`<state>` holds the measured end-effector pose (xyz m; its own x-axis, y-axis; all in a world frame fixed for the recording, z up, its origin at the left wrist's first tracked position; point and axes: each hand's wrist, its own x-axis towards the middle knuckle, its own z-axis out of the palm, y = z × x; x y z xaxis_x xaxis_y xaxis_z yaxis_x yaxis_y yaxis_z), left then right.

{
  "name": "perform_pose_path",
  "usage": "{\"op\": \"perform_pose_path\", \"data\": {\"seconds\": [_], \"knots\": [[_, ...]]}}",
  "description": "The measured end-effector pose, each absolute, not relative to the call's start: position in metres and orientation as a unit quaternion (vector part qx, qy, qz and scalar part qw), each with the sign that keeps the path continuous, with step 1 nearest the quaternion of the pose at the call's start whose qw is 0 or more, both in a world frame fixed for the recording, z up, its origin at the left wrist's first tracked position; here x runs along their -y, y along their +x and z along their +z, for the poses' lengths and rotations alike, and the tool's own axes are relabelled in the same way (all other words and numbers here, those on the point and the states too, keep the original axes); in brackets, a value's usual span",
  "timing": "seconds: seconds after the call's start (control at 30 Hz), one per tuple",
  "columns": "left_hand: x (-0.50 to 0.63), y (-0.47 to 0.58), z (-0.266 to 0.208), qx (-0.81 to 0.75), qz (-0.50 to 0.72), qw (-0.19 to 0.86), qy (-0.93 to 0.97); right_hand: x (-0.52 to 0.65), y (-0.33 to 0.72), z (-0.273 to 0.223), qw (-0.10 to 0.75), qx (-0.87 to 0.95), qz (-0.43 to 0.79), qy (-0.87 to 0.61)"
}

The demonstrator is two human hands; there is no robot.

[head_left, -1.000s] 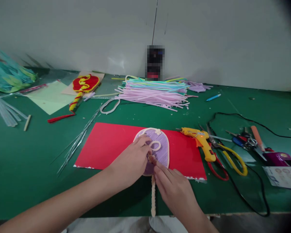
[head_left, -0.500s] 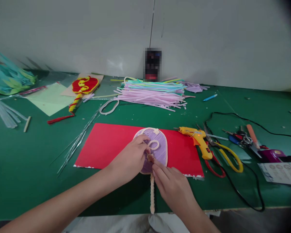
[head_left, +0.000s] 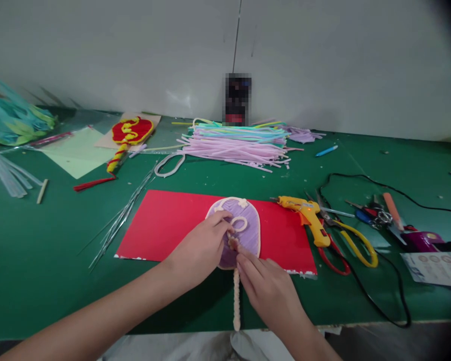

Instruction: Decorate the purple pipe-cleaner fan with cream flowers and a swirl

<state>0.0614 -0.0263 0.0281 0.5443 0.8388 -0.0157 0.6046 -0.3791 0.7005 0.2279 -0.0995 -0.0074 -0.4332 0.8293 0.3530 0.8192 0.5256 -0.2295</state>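
- Your right hand (head_left: 268,288): thumb and forefinger pinching a small beige piece (head_left: 233,243), low over the purple fan (head_left: 250,243).
- Your left hand (head_left: 201,243): fingers bent, fingertips bunched at the same piece, by the left side of the pale loop (head_left: 245,225). Can't tell if they grip the piece or only steady it; fingers hide the contact.
- Fan: in front of you, face on the red sheet (head_left: 173,215), pale rim, small pale flower (head_left: 242,202) near its top. Loop is on the face, above your right fingertips.
- Braided handle (head_left: 236,301): runs from the fan's bottom toward you, off the sheet, to the near table edge.
- Right of the fan: yellow glue gun (head_left: 306,213), nozzle over the sheet, orange light lit. Scissors (head_left: 328,219) just beside it.
- Left of the sheet: thin wires (head_left: 130,208).
- Behind: pink and teal pipe cleaners (head_left: 233,148) in a pile.
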Motion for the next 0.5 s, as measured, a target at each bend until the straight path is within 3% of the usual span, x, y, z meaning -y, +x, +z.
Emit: {"op": "perform_pose_path", "data": {"seconds": [0.5], "knots": [[0.03,0.059,0.013,-0.426,0.134,0.27,0.853,0.099,0.228,-0.009,0.228,0.844,0.005,-0.486]]}}
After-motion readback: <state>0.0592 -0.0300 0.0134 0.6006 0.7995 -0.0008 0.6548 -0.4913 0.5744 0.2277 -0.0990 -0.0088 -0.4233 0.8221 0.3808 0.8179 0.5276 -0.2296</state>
